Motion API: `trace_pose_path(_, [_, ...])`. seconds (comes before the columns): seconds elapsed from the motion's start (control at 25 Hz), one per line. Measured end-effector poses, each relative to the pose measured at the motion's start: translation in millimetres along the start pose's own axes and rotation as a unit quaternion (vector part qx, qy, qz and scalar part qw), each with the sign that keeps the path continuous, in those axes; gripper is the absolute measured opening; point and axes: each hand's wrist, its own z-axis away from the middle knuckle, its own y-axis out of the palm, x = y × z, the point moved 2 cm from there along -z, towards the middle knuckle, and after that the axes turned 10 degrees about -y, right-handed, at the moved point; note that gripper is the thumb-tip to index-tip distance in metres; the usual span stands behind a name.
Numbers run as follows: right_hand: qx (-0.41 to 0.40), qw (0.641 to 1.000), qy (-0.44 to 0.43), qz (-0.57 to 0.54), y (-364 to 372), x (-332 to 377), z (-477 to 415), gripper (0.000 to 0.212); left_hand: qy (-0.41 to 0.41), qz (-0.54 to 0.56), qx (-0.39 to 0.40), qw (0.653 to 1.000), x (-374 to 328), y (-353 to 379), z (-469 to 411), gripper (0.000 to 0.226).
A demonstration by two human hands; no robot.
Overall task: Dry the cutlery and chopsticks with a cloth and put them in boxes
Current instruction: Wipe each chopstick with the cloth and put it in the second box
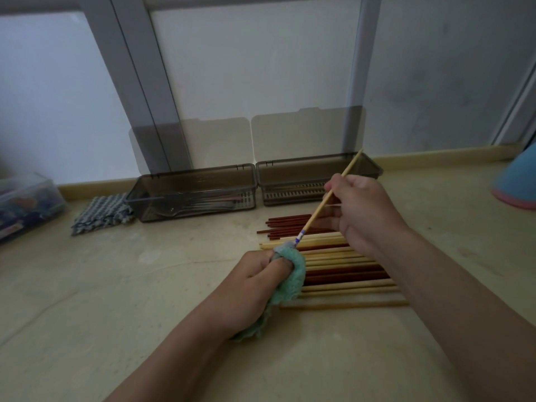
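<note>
Shows the drying of one pale chopstick (327, 198) above the floor. Finds the left hand (255, 282) clamped round a green cloth (293, 274), with the chopstick's lower end, just below a blue-patterned band, buried in the folds. Finds the right hand (359, 210) pinching the shaft near mid-length, upper tip raised over the right box (374, 166). Reads as mid-wipe: best done by squeezing the cloth snugly, drawing the shaft through lengthwise, and rolling slightly to reach every side. Places the loose row of chopsticks (348, 274) on the floor directly beneath both hands, the dark red group (287, 224) nearer the boxes. Offers a short, open path from hand to right box, under a lid (307, 134) propped against the wall; calls for lifting the tip over the near rim, then laying flat on the slatted bottom. Locates cutlery (200, 203) in the left box (191, 172), side by side with the right one. Sets a folded checked cloth (101, 211), a clear container (26, 198) and a blue-and-pink object (519, 181) well apart, toward the sides.
</note>
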Motion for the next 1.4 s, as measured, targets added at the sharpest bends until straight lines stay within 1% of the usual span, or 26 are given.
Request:
trace_pose_path(0.08, [-0.006, 1.0, -0.028, 0.011, -1.0, 2.5, -3.0, 0.023, -0.002, 0.016, 0.0, 1.0, 0.8, -0.4, 0.1, 0.032])
trace_pose_path(0.12, [-0.006, 0.996, -0.064, 0.06, -2.0, 3.7, -4.0, 0.024, -0.003, 0.024, -0.002, 1.0, 1.8, -1.4, -0.3, 0.032])
trace_pose_path(0.16, [-0.001, 0.981, -0.123, 0.153, -3.3, 4.9, -5.6, 0.026, -0.004, 0.032, -0.004, 0.999, 3.7, -3.1, -1.0, 0.032])
trace_pose_path(0.2, [0.016, 0.944, -0.193, 0.269, -4.2, 6.7, -8.0, 0.028, -0.006, 0.037, -0.007, 0.999, 5.1, -4.2, -2.1, 0.033])
trace_pose_path(0.24, [0.045, 0.888, -0.259, 0.377, -2.9, 8.1, -11.4, 0.028, -0.01, 0.042, -0.01, 0.999, 6.9, -5.3, -2.6, 0.033])
trace_pose_path(0.28, [0.076, 0.83, -0.299, 0.464, -1.2, 8.4, -17.8, 0.027, -0.013, 0.044, -0.013, 0.999, 8.0, -5.8, -3.1, 0.032])
trace_pose_path(0.36, [0.108, 0.736, -0.315, 0.589, 2.7, 9.1, -40.5, 0.024, -0.013, 0.042, -0.012, 0.999, 9.2, -5.9, -4.2, 0.03])
trace_pose_path(0.4, [0.112, 0.693, -0.308, 0.642, 5.1, 8.6, -54.3, 0.028, -0.009, 0.041, -0.01, 0.999, 10.3, -5.9, -5.5, 0.03])
trace_pose_path(0.44, [0.114, 0.659, -0.295, 0.682, 7.9, 8.2, -68.0, 0.034, -0.005, 0.038, -0.008, 0.999, 11.0, -6.5, -6.5, 0.031])
trace_pose_path(0.48, [0.121, 0.639, -0.279, 0.706, 9.9, 7.1, -80.1, 0.038, -0.002, 0.035, -0.005, 0.999, 11.8, -6.8, -7.2, 0.032])
trace_pose_path(0.52, [0.131, 0.631, -0.265, 0.717, 12.1, 5.3, -90.0, 0.039, 0.0, 0.033, -0.002, 0.999, 12.2, -7.2, -8.0, 0.035])
trace_pose_path(0.56, [0.143, 0.633, -0.253, 0.718, 14.8, 2.6, -98.2, 0.038, 0.001, 0.032, 0.0, 0.999, 12.8, -7.4, -8.5, 0.038])
trace_pose_path(0.72, [0.193, 0.656, -0.226, 0.694, 25.6, -11.1, -111.7, 0.036, 0.008, 0.035, 0.009, 0.999, 13.5, -7.3, -10.5, 0.043])
trace_pose_path(0.8, [0.195, 0.663, -0.222, 0.688, 28.7, -15.2, -113.4, 0.038, 0.01, 0.033, 0.011, 0.999, 14.4, -8.7, -11.5, 0.045])
trace_pose_path(0.88, [0.179, 0.672, -0.234, 0.679, 26.3, -13.7, -110.7, 0.04, 0.007, 0.033, 0.011, 0.999, 14.5, -9.2, -11.2, 0.044])
trace_pose_path(0.92, [0.163, 0.684, -0.251, 0.665, 23.2, -10.7, -106.8, 0.039, 0.006, 0.035, 0.012, 0.999, 14.4, -9.3, -11.0, 0.044])
trace_pose_path(1.0, [0.139, 0.722, -0.281, 0.617, 13.0, -3.5, -91.8, 0.034, 0.002, 0.036, 0.013, 0.999, 13.9, -9.0, -10.1, 0.044])
trace_pose_path(1.04, [0.144, 0.738, -0.285, 0.595, 5.9, -1.7, -81.5, 0.03, 0.001, 0.036, 0.012, 0.999, 13.5, -8.5, -9.7, 0.042])
trace_pose_path(1.08, [0.162, 0.744, -0.275, 0.587, -1.3, -2.4, -69.9, 0.027, -0.002, 0.035, 0.01, 0.999, 13.3, -8.1, -9.4, 0.04])
trace_pose_path(1.12, [0.191, 0.74, -0.252, 0.594, -7.5, -4.6, -57.5, 0.024, -0.005, 0.036, 0.007, 0.999, 13.1, -7.9, -9.2, 0.038])
trace_pose_path(1.24, [0.279, 0.699, -0.167, 0.637, -18.2, -16.3, -27.5, 0.019, -0.004, 0.035, 0.002, 0.999, 11.6, -7.9, -7.8, 0.04])
trace_pose_path(1.32, [0.293, 0.682, -0.16, 0.651, -17.3, -20.3, -19.7, 0.018, -0.009, 0.035, -0.002, 0.999, 10.7, -7.4, -6.7, 0.042])
trace_pose_path(1.4, [0.29, 0.677, -0.161, 0.657, -14.7, -21.8, -17.5, 0.016, -0.021, 0.044, -0.004, 0.999, 10.9, -7.0, -6.8, 0.04])
